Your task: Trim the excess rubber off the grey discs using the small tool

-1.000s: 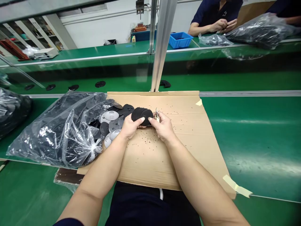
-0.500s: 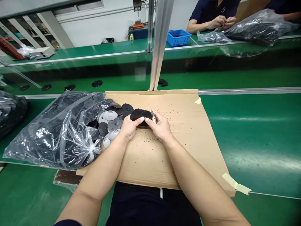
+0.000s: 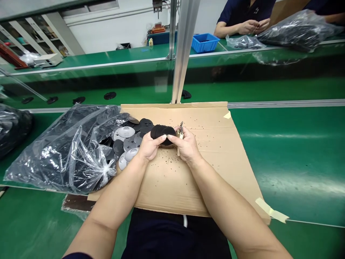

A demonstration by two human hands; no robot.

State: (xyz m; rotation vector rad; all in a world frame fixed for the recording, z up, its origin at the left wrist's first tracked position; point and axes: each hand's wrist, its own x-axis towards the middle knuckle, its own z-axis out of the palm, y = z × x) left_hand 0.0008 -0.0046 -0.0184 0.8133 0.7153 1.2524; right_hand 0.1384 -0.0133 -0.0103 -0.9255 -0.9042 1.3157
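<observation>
A stack of black oval discs (image 3: 163, 132) is fanned out between my two hands above the cardboard sheet (image 3: 212, 172). My left hand (image 3: 150, 145) grips the stack's left end, thumb on top. My right hand (image 3: 185, 144) pinches its right end with the thumb and also holds small nippers (image 3: 180, 132), their metal jaws pointing up and away. Left of the stack, a heap of black and grey oval discs (image 3: 129, 143) spills from a clear plastic bag (image 3: 61, 151). Fingers under the stack are mostly hidden.
Small black scraps (image 3: 169, 164) are scattered over the cardboard. A metal post (image 3: 185, 50) rises behind it beside a low clear partition. Several dark discs (image 3: 110, 95) lie on the green bench beyond. Across the bench are a blue crate (image 3: 205, 43) and a person's hands (image 3: 253, 26).
The stack has shifted slightly right and its discs now show more fanned edges. The nippers in my right hand have turned and stand out more clearly.
</observation>
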